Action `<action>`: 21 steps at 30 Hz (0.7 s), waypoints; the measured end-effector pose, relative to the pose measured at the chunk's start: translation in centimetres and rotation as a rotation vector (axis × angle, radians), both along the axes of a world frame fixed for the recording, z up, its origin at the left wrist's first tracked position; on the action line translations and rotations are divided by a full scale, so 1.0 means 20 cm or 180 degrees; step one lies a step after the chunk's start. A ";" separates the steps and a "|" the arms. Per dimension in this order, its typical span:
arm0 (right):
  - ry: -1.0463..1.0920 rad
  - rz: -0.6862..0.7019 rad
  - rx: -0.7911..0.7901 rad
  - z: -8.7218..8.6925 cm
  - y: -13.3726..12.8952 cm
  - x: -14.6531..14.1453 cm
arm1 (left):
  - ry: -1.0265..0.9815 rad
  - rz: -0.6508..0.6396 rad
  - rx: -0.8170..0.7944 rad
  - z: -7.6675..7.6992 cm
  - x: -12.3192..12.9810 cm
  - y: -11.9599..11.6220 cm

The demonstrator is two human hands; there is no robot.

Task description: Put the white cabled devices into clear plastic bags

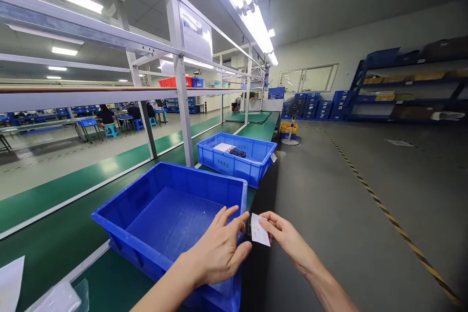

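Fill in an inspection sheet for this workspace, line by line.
Surface: green work surface with pale strips running along it.
Job's things: white paper slip at the right side of the near blue bin; farther blue bin holds white paper and dark items.
Clutter: white sheet and clear plastic packaging at lower left.
Grippers: right hand pinches the slip; left hand has fingers spread beside it, contact unclear.
Cables: nothing seen near the hands.
Surroundings: floor fan, striped floor tape, seated people in the left background.
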State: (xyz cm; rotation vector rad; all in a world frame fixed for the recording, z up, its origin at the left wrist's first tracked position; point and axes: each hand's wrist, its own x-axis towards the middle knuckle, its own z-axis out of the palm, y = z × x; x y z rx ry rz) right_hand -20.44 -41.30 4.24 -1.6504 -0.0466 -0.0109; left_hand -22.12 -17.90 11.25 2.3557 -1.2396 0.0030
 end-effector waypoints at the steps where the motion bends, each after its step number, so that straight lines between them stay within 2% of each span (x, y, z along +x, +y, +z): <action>1: -0.0017 -0.0001 -0.0010 0.00 0.00 0.00 | -0.0008 0.0000 0.0043 0.00 0.01 -0.01; 7: -0.0111 0.0008 -0.0289 -0.06 0.03 0.03 | -0.0044 0.0058 0.0248 -0.05 0.05 -0.01; 10: -0.0158 0.0010 -0.0638 -0.11 0.01 0.04 | -0.0036 0.0075 0.0207 -0.06 0.05 0.00; 13: -0.0258 -0.0289 -0.1157 -0.13 -0.06 0.03 | -0.0009 0.0334 0.0058 -0.03 0.03 0.05; 16: -0.0489 -0.0630 -0.1557 -0.06 -0.10 -0.01 | 0.0000 0.0626 -0.0395 0.06 -0.01 0.14; 18: -0.0728 -0.0587 -0.1670 0.02 -0.09 -0.04 | -0.0069 0.0641 -0.0600 0.12 -0.04 0.18; 21: -0.1183 -0.0363 -0.1781 0.10 -0.02 -0.05 | -0.0068 0.0487 -0.0600 0.18 -0.10 0.21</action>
